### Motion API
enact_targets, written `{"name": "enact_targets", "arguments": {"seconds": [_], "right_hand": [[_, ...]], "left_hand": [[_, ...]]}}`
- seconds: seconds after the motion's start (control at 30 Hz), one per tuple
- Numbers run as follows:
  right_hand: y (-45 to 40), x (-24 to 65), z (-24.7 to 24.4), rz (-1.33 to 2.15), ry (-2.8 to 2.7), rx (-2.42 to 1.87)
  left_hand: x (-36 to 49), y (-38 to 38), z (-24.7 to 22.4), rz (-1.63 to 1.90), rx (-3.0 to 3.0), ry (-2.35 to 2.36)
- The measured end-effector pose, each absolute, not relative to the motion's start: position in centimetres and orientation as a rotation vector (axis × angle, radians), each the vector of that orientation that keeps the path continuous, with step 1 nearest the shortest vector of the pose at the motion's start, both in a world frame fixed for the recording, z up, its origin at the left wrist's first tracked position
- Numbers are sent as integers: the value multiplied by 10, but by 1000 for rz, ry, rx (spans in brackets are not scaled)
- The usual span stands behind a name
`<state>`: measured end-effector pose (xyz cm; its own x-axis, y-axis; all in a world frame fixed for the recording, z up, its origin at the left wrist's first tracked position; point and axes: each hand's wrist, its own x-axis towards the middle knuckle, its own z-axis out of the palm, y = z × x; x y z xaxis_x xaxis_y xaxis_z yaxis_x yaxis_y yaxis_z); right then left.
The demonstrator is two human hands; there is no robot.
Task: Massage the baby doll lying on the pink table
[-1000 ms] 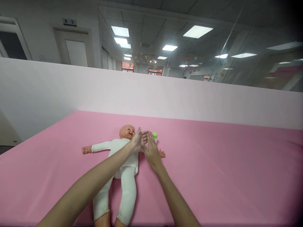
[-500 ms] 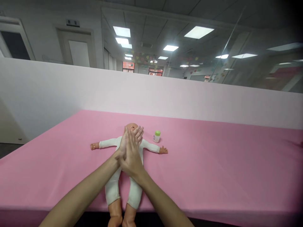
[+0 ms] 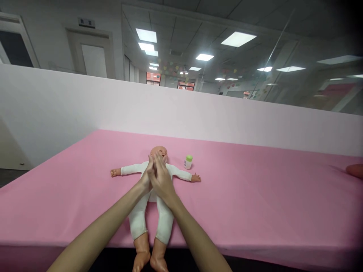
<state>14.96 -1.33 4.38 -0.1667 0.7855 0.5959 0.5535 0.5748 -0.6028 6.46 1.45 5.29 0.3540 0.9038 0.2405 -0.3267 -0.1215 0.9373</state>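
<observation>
A baby doll (image 3: 166,223) in a white suit lies on its back on the pink-covered table, arms spread, its feet past the front edge. Above its chest and chin, my left hand (image 3: 148,172) and my right hand (image 3: 163,179) are pressed palm to palm. The fingers of my right hand are stretched out and point toward the doll's face; those of my left hand are largely hidden behind it. Neither hand shows an object in it. A small white bottle with a green lid (image 3: 188,162) stands right of the doll's head.
The pink table (image 3: 255,200) reaches far to both sides. A low white wall (image 3: 198,115) runs along its back, with glass above. At the right edge lies a skin-toned rounded object (image 3: 354,170), partly cut off.
My hands have slid against each other, and the left fingers that stuck out are now mostly covered. More of the doll's face shows. The object at the right edge shows more.
</observation>
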Motion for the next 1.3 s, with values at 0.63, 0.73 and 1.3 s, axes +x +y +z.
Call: {"name": "enact_targets", "arguments": {"seconds": [0.63, 0.73, 1.3], "right_hand": [[41, 305, -50, -296, -1969, -1771], [39, 295, -40, -241, -1817, -1699], [39, 231, -24, 198, -2118, -1593]], "left_hand": [[-51, 73, -43, 791, 2356, 1704], [-45, 72, -31, 894, 2228, 1710], [-23, 77, -51, 700, 2348, 1753]]}}
